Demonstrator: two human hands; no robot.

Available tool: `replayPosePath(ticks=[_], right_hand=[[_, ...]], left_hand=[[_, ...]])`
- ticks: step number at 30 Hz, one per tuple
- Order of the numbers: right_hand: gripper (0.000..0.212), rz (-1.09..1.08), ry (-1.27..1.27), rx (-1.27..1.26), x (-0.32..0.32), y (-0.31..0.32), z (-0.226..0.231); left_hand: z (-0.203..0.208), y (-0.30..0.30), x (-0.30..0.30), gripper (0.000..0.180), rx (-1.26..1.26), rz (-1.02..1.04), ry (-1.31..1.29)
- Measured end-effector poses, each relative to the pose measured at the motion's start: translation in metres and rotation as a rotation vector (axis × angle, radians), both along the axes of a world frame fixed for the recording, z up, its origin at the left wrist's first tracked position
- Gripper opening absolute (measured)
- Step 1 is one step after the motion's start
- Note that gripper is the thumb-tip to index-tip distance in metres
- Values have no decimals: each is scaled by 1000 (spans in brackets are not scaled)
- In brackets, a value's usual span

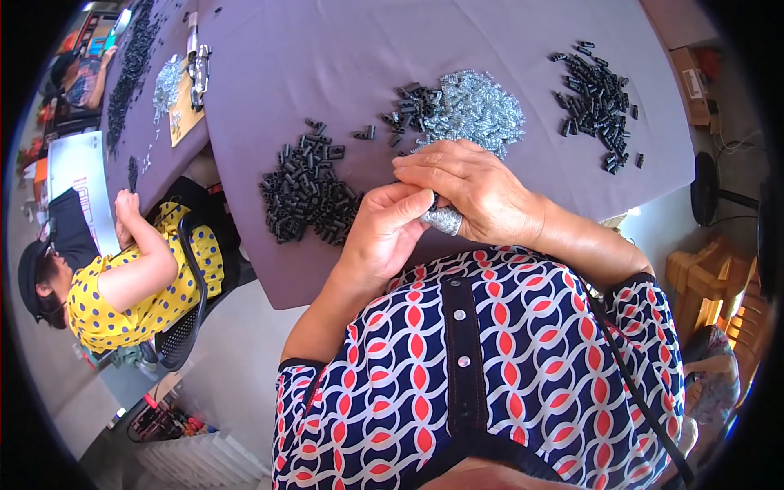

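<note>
My left hand (384, 224) and my right hand (486, 184) meet in front of my chest, at the near edge of the cloth-covered table. Between them shows a sliver of a small black plastic piece (438, 199), pinched by both hands and mostly hidden by the fingers. A silvery wrapping (443, 220), seemingly round my right thumb, presses beside it. Just beyond my hands lies a heap of small metal springs (478, 110). Black plastic pieces (412, 106) touch that heap's left side. A larger pile of black plastic parts (306, 192) lies left of my left hand.
Another pile of black parts (596, 106) lies at the right of the purple-grey table cover (343, 49). To the left, a person in a yellow dotted top (147, 286) sits on a black chair (184, 327) at an adjoining table. Wooden furniture (710, 282) stands at the right.
</note>
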State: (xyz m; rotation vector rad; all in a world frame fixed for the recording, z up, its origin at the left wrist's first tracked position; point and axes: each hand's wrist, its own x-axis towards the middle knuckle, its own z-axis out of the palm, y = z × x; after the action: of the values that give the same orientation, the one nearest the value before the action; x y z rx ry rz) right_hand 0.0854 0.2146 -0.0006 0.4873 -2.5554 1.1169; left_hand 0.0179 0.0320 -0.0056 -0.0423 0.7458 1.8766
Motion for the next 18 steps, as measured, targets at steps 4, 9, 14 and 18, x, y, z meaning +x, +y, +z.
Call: replayPosePath(ticks=[4, 9, 14, 18], right_hand=[[55, -156, -34, 190, 12, 20, 7], [58, -572, -114, 435, 47, 78, -2], [72, -696, -246, 508, 67, 95, -11], [66, -743, -196, 449, 66, 88, -14]], left_hand=[[9, -2, -14, 14, -431, 46, 1208], [5, -14, -33, 22, -665, 147, 1361], [-11, -14, -29, 24, -706, 83, 1614], [-11, -15, -28, 23, -768, 33, 1685]])
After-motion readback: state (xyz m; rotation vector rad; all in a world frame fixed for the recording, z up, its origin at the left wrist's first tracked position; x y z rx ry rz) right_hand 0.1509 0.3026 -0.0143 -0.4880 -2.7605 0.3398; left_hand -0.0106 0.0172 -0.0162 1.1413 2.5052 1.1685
